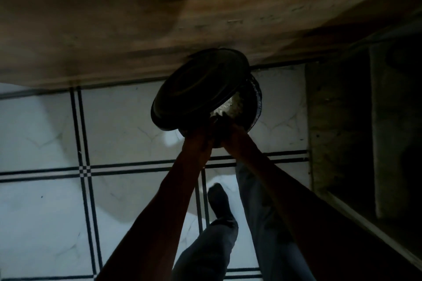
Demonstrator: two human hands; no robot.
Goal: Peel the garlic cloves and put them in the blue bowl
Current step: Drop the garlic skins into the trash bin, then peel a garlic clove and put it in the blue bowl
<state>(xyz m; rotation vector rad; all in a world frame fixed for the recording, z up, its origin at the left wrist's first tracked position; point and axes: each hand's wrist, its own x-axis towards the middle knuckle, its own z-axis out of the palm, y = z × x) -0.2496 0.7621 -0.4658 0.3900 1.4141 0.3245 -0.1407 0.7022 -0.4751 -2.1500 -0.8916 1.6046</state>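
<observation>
While both hands (213, 134) meet at dark stacked bowls (201, 89), still fetching; finger grip indiscernible; next: setting down on worktop (114, 18).

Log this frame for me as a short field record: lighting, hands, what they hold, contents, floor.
lighting: very dim, objects mostly silhouettes
left hand: raised at the near edge of the dark round containers
right hand: beside the left, at the same edge
held: dark round tray or lid tilted over a dark bowl; exact grip cannot be made out
contents: pale bits in the gap, too dim to name
floor: white tiles with black lines
</observation>
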